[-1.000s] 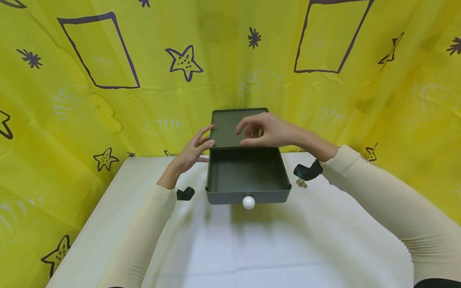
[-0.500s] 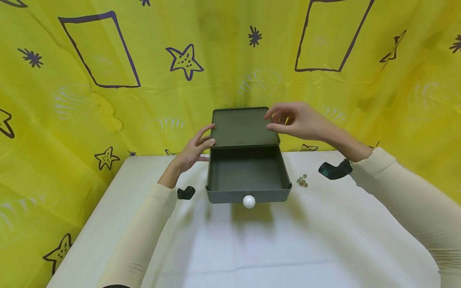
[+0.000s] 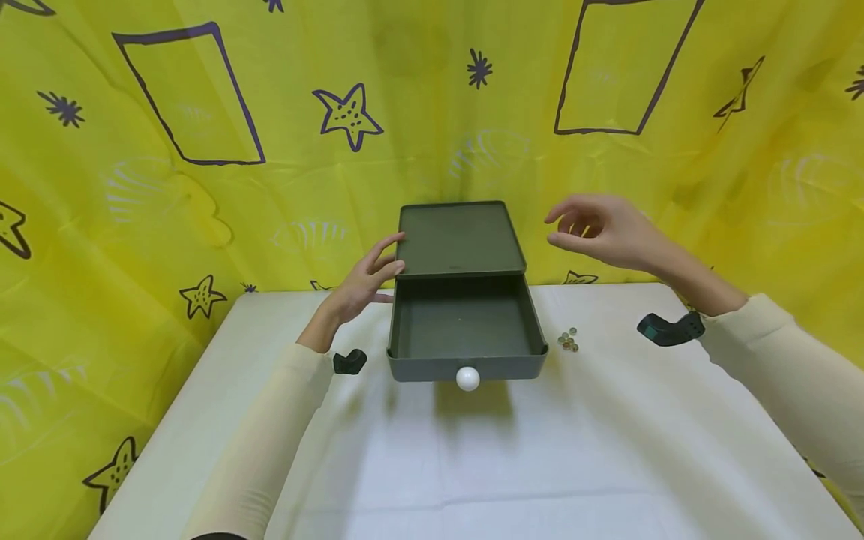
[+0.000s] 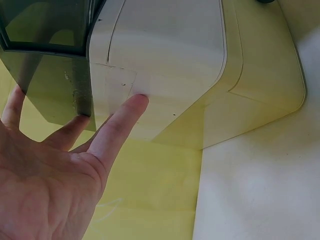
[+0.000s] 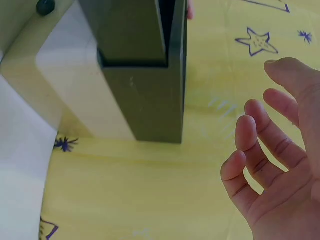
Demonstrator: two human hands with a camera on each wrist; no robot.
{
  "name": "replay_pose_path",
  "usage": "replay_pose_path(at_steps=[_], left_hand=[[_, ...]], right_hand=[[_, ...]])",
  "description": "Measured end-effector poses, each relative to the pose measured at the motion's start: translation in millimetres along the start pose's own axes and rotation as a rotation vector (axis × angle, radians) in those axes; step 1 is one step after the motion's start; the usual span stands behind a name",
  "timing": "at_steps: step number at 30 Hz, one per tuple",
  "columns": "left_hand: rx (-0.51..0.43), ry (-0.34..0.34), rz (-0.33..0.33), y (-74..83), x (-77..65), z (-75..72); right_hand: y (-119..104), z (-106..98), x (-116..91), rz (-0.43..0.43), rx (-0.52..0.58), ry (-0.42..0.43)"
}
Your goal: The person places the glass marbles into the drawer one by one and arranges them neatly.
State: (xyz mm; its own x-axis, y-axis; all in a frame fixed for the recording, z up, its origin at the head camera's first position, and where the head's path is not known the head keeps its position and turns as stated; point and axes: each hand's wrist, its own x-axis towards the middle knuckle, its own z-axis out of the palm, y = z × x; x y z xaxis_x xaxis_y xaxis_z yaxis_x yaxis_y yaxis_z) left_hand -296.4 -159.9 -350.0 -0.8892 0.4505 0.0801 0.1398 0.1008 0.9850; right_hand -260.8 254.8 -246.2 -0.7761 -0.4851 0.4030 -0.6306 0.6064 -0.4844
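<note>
A dark green drawer [image 3: 466,367] with a round white knob [image 3: 468,379] stands pulled out from a small cabinet with a flat green top [image 3: 459,238]. My left hand [image 3: 354,289] is at the cabinet's left side, fingers spread. In the left wrist view, a fingertip of that hand [image 4: 55,185] touches the white part [image 4: 165,65] of the cabinet, and other fingers lie against the green part. To the right of the cabinet my right hand [image 3: 607,229] hangs in the air, fingers loosely bent, holding nothing. The right wrist view shows its palm [image 5: 280,200] and separated fingertips.
Several small glass marbles [image 3: 568,341] lie on the white tablecloth [image 3: 540,457] right of the drawer. A yellow patterned curtain [image 3: 432,112] hangs close behind the cabinet. Dark wrist cameras [image 3: 670,329] sit on both wrists.
My right hand has moved rightward from over the cabinet top into the air beside it, uncovering the top and the marbles. The left hand and the drawer stay in place.
</note>
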Motion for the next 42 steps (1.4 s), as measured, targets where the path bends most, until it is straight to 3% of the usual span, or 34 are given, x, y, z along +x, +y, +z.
replay_pose_path(at_steps=[11, 17, 21, 29, 42], left_hand=[[-0.007, -0.001, 0.003, -0.8, 0.1, -0.1], [-0.006, -0.008, 0.007, -1.9, 0.6, -0.4], [0.000, -0.006, 0.004, -1.6, 0.6, -0.1], [0.002, -0.002, 0.003, -2.5, 0.3, -1.3], [0.005, 0.003, 0.008, -1.6, 0.5, -0.4]], right_hand=[[20.6, -2.4, -21.5, 0.021, -0.013, 0.014], [32.2, 1.4, -35.9, 0.092, 0.005, 0.016], [41.3, 7.9, -46.1, 0.149, 0.003, 0.013], [65.7, 23.1, -69.0, 0.163, 0.006, -0.007], [104.0, 58.9, -102.9, 0.262, 0.064, -0.070]])
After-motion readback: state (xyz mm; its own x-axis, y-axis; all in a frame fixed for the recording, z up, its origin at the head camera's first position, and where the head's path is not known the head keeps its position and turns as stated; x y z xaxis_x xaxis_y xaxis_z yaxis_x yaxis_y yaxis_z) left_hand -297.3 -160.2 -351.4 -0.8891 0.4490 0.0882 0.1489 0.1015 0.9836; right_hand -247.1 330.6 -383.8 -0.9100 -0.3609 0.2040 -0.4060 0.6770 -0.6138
